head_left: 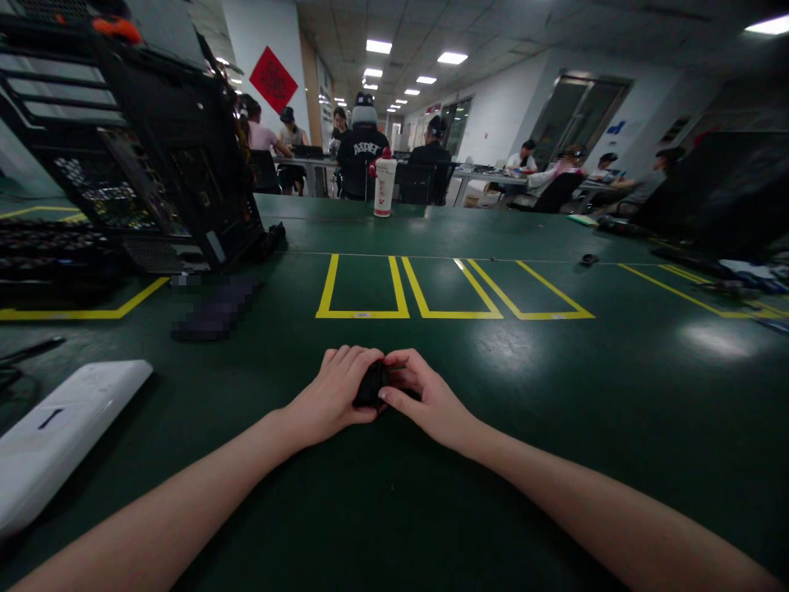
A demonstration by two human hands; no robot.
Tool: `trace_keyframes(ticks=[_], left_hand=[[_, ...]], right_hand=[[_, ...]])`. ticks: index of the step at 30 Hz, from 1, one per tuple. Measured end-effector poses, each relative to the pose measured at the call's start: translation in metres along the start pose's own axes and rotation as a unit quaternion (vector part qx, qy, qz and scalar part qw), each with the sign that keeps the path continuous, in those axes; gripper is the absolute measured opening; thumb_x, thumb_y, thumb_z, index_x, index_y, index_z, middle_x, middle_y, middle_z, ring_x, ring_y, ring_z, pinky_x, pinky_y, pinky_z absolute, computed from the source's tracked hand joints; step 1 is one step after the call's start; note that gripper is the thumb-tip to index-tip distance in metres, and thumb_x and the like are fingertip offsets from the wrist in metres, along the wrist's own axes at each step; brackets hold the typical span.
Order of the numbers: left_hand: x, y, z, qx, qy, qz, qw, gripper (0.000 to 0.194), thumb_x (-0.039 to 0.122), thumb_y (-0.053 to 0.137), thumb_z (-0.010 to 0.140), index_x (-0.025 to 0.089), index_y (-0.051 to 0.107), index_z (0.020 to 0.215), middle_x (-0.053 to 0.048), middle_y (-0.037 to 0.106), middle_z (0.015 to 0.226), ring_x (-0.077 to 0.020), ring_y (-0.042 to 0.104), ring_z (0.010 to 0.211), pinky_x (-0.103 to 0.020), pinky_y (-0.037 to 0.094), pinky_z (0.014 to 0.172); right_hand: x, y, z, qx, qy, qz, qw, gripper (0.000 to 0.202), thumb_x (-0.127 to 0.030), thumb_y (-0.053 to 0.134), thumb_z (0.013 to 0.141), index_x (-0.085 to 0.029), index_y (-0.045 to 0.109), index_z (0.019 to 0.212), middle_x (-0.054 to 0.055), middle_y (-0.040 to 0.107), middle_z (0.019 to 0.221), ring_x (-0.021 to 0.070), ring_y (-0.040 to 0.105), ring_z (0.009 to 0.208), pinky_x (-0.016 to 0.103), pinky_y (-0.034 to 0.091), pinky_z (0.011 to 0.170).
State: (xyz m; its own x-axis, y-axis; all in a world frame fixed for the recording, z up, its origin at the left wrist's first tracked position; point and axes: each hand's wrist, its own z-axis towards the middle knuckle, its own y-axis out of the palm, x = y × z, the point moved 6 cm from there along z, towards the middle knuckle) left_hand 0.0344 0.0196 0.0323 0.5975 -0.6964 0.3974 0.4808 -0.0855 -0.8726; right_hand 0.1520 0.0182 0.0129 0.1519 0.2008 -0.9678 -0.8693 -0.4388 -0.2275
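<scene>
A small black rounded object (371,385) rests between my two hands, low over the green table (394,510); it may be a computer mouse. My left hand (338,386) is wrapped over its left side, fingers together. From the right, my right hand (425,399) grips it between bent fingers and thumb, the thumb pressing near its lower right edge. The object's underside and part of its left side are hidden by my fingers. Beyond the hands, yellow tape outlines (363,314) mark the tabletop.
At the left stand an open black computer case (160,164), a dark pixelated item (215,308) and a white device (67,427). A white cup (383,189) stands near the far edge. Dark equipment (727,197) is at the right. Several people sit beyond the table.
</scene>
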Motion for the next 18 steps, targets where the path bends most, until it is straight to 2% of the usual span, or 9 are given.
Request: trace_keyframes(ticks=[4, 10, 14, 18], left_hand=[[-0.0002, -0.0003, 0.0001, -0.001, -0.003, -0.002, 1.000, 0.052, 0.021, 0.062, 0.072, 0.020, 0.035, 0.116, -0.007, 0.050, 0.110, -0.0245, 0.047, 0.099, -0.037, 0.035, 0.082], [-0.0002, 0.0004, -0.0003, -0.008, -0.003, 0.006, 1.000, 0.054, 0.018, 0.063, 0.070, 0.019, 0.034, 0.115, -0.007, 0.049, 0.110, -0.0240, 0.047, 0.098, -0.037, 0.035, 0.082], [0.0003, -0.0001, -0.0001, 0.001, 0.002, 0.008, 1.000, 0.050, 0.022, 0.062, 0.073, 0.019, 0.036, 0.115, -0.007, 0.050, 0.108, -0.0237, 0.047, 0.096, -0.036, 0.035, 0.081], [-0.0002, 0.0000, -0.0003, 0.006, 0.002, 0.001, 1.000, 0.050, 0.023, 0.062, 0.072, 0.020, 0.037, 0.115, -0.007, 0.051, 0.108, -0.0243, 0.048, 0.096, -0.037, 0.036, 0.081]], right_hand=[[0.0006, -0.0001, -0.0009, -0.009, 0.003, -0.019, 1.000, 0.031, -0.023, 0.056, 0.079, -0.022, 0.044, 0.107, 0.005, 0.051, 0.108, 0.0181, 0.053, 0.101, 0.039, 0.046, 0.089], [-0.0076, -0.0002, -0.0012, -0.010, -0.057, -0.009, 0.998, 0.028, -0.017, 0.060, 0.076, -0.022, 0.046, 0.100, 0.002, 0.048, 0.106, 0.0151, 0.054, 0.099, 0.036, 0.045, 0.092], [-0.0056, 0.0000, -0.0002, -0.011, -0.032, 0.006, 0.999, 0.018, -0.023, 0.055, 0.080, -0.021, 0.047, 0.096, 0.001, 0.051, 0.101, 0.0150, 0.056, 0.093, 0.035, 0.050, 0.083], [-0.0011, -0.0011, 0.0006, -0.002, -0.010, 0.000, 1.000, 0.025, -0.022, 0.056, 0.079, -0.022, 0.045, 0.102, 0.002, 0.053, 0.102, 0.0160, 0.056, 0.096, 0.036, 0.049, 0.085]])
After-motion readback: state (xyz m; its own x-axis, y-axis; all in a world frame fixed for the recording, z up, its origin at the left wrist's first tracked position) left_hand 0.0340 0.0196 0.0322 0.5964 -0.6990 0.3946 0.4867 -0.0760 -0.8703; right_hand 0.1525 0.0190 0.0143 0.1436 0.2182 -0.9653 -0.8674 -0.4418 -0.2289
